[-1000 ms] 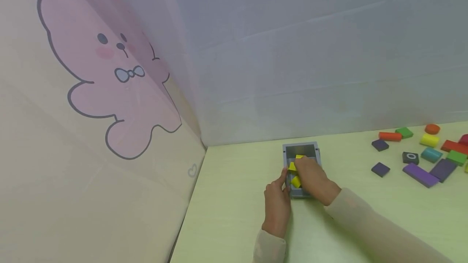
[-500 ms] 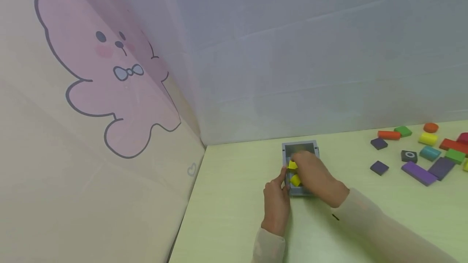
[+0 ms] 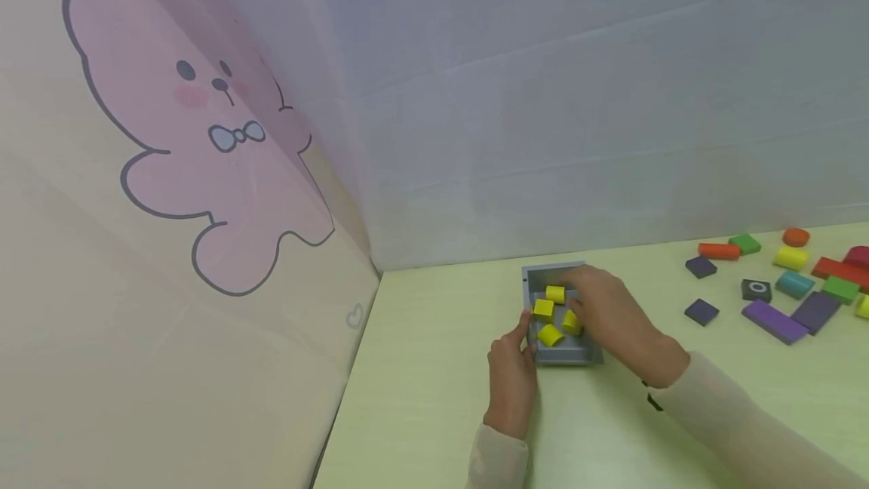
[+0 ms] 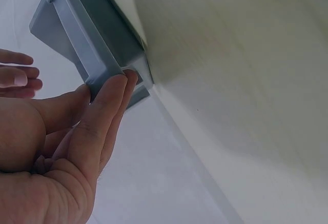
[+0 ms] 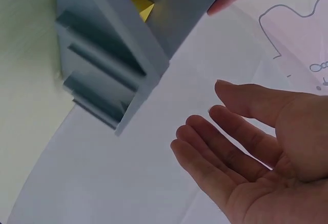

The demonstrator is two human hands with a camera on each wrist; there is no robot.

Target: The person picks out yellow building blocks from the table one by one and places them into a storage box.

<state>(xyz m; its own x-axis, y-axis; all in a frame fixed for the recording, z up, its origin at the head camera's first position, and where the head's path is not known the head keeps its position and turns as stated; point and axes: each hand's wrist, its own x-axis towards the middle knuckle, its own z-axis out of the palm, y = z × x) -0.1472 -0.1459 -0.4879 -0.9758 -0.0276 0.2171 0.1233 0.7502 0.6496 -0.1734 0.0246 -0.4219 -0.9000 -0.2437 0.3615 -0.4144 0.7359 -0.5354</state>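
Against a greyish wall (image 3: 577, 96), the pale green surface (image 3: 414, 383) carries, near its back edge, a grey box (image 3: 565, 355) with four yellow blocks (image 3: 544, 311). The left hand (image 3: 512, 382) pinches the box's side; the right hand (image 3: 616, 317) hovers, fingers loosely spread.

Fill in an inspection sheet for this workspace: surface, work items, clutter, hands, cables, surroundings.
Surface: pale yellow-green tabletop.
Work items: open gray box with four yellow blocks lying loose inside.
Clutter: mixed colored blocks to the right, among them a red cylinder, a teal cylinder, a purple bar and a dark block with a white ring; some are cut off by the frame edge.
Left hand: pinches the box's left rim.
Right hand: at the box's right side, holding nothing.
Cables: nothing seen.
Surroundings: pale wall covering; pink rabbit drawing at left.
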